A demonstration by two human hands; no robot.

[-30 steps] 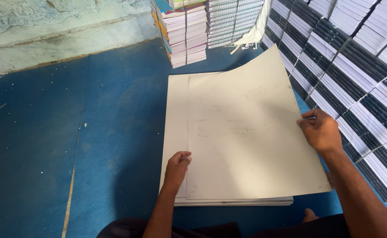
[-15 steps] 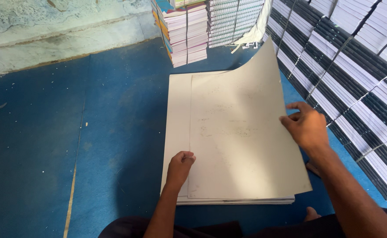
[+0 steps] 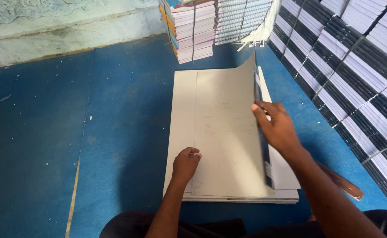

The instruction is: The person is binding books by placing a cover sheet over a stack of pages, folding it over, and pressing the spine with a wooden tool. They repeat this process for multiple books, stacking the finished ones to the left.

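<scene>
Centre frame: right hand [image 3: 278, 128] grips a half-folded sheet [image 3: 228, 132]; curled left hand [image 3: 186, 162] pins its crease on the stack [image 3: 246, 198].

Blue floor [image 3: 70, 132]; pale wall [image 3: 48, 26] at top; book stacks [image 3: 193, 31] upper centre; banded bundles [image 3: 356, 66] along right; brown strip [image 3: 341, 183].

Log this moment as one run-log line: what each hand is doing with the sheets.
left hand: fist pressing on sheet stack | right hand: gripping top sheet, raised on edge | surface: blue floor
</scene>
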